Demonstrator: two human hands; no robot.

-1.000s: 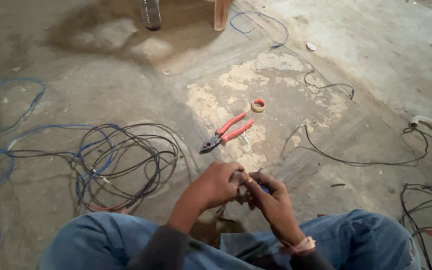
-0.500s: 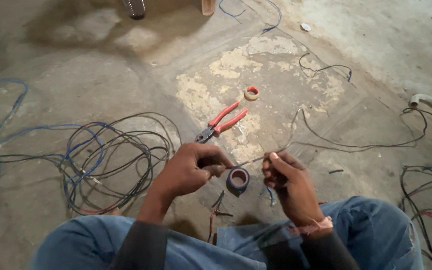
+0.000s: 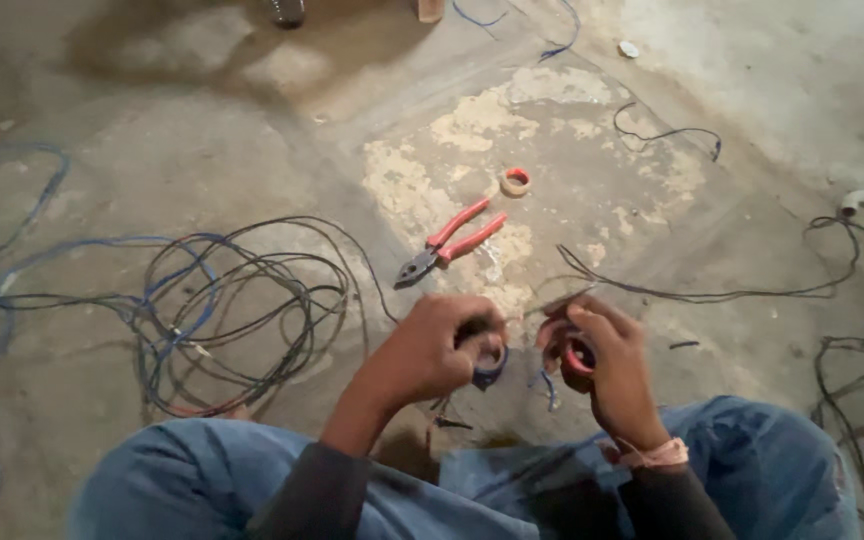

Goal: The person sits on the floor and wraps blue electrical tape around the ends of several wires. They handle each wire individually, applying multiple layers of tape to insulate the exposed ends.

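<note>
Dark insulating tape on a small roll (image 3: 489, 366) is sitting inside the person's left hand (image 3: 432, 352), whose fingers (image 3: 472, 312) are curling closed around it so only its lower edge is showing below the knuckles. The right hand (image 3: 602, 362) is closing its fingers (image 3: 592, 318) on a reddish ring-shaped roll (image 3: 579, 356) and pinching a thin dark wire (image 3: 692, 294) that is running away to the right over the concrete floor (image 3: 202, 130). The two hands are sitting close together, just apart, above the person's blue-trousered knees.

Risk, as a judgement: the wire is looking slack and thin, so it could be slipping out of the pinch, and the tape could be sticking to itself or to a fingertip while both hands are crowded together.

Red-handled pliers (image 3: 449, 243) are lying on the floor just beyond the hands, with a small tan tape ring (image 3: 515, 182) further off. A tangled coil of black and blue cable (image 3: 232, 310) is lying to the left.
</note>
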